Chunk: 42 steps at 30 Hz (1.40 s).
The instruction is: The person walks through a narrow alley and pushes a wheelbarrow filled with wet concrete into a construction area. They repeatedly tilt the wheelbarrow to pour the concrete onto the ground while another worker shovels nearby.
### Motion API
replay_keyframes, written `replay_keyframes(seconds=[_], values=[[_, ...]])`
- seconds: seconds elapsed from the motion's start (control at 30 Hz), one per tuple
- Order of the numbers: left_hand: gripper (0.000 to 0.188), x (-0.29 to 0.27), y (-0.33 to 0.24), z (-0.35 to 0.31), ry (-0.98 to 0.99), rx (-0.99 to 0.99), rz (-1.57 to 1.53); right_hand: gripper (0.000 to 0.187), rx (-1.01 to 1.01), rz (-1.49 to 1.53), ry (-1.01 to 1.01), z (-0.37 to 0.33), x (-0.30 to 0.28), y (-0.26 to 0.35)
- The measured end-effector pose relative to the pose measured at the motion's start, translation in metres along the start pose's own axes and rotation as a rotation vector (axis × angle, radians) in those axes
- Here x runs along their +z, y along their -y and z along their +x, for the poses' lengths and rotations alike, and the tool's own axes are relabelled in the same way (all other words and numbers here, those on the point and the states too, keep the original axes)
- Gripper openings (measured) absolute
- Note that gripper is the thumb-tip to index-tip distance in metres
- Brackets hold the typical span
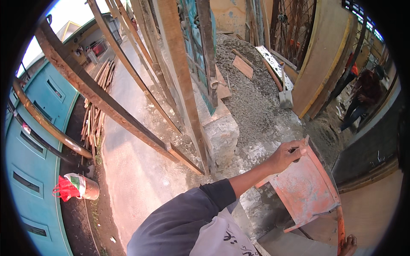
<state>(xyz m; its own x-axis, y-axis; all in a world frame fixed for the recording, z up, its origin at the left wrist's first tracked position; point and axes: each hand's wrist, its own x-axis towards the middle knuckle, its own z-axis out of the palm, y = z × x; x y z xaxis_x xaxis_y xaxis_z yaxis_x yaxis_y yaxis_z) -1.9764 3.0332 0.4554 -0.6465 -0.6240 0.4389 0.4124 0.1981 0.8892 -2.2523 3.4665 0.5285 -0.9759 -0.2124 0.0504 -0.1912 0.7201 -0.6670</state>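
Observation:
An orange plastic chair (305, 185), smeared with grey mortar, hangs tilted in front of me at the lower right. My left hand (290, 155) is closed around its upper edge, beside a hole in the panel. Along the chair's lower right side runs a narrow orange leg or bar. My right hand (349, 245) is at that bar's lower end with its fingers curled against it; part of the hand is cut off by the dark rim of the picture.
Wooden props (111, 109) slant across the left. A whitish block (222, 138) stands near my arm, and a shovel (285, 98) leans by a gravel heap (252, 96). Another person (365, 91) stands at the far right. A bucket (91, 189) sits by the turquoise wall (32, 168).

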Motion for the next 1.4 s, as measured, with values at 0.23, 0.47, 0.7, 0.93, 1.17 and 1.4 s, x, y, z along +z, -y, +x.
replay_keyframes(seconds=[0.23,0.47,0.7,0.93,1.17,1.4], values=[[0.077,0.009,0.006,-0.051,-0.067,-0.106,0.049,0.047,0.082,0.037,0.036,0.024,0.015,-0.012],[0.057,-0.072,0.127,-0.265,0.141,-0.659,0.481,0.048,-0.362,-0.152,0.056,0.131,0.019,-0.158],[0.048,-0.219,0.184,-0.540,0.576,-0.908,1.137,0.040,-0.019,0.097,-0.308,0.063,0.038,-0.088],[0.036,-0.224,0.143,-0.610,0.613,-0.961,1.140,0.037,-0.093,-0.235,-0.445,0.066,0.002,-0.076],[0.031,-0.230,0.165,-0.595,0.577,-0.727,1.080,0.027,-0.168,-0.333,-0.523,0.091,-0.023,-0.089],[0.037,-0.212,0.157,-0.550,-0.086,-1.363,0.353,0.035,-0.141,-0.353,-0.647,0.072,-0.013,-0.024]])
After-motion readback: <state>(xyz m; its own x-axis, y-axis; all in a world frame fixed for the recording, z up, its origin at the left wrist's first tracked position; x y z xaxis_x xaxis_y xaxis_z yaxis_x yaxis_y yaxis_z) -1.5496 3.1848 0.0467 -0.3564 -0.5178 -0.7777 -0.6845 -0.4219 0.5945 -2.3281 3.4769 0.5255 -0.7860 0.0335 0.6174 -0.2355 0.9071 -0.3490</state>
